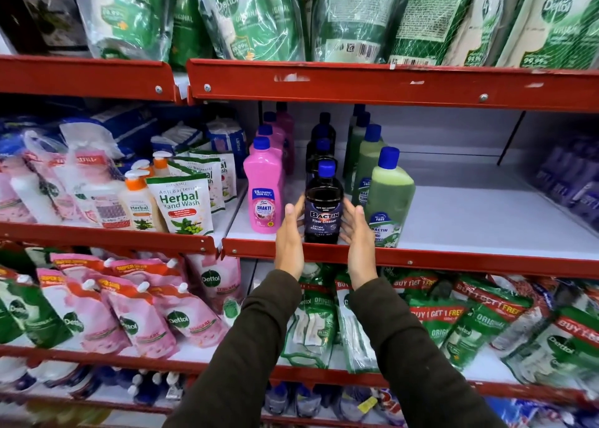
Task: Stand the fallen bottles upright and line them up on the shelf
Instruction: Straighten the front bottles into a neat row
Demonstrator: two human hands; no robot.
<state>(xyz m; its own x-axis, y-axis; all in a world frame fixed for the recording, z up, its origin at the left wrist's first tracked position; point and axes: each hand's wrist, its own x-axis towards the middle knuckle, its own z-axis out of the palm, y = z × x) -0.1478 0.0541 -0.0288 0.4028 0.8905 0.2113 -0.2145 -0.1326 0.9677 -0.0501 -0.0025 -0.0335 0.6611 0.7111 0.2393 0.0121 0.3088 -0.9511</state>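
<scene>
A dark Bactin floor-cleaner bottle (324, 207) with a blue cap stands upright at the front edge of the middle shelf (486, 223), heading a row of dark bottles behind it. My left hand (290, 236) and my right hand (358, 233) flank it with flat, straight fingers, at most lightly touching its sides and not wrapped around it. A row of upright pink Shakti bottles (264, 194) stands to its left. To its right is a row of upright green bottles (389, 197). No bottle in view lies on its side.
The red shelf rim (453, 260) runs just under my hands. Herbal hand wash pouches (183, 204) and pump bottles fill the shelf section to the left. Purple packs (570, 181) lie at the far right. Dettol refill pouches crowd the shelves above and below.
</scene>
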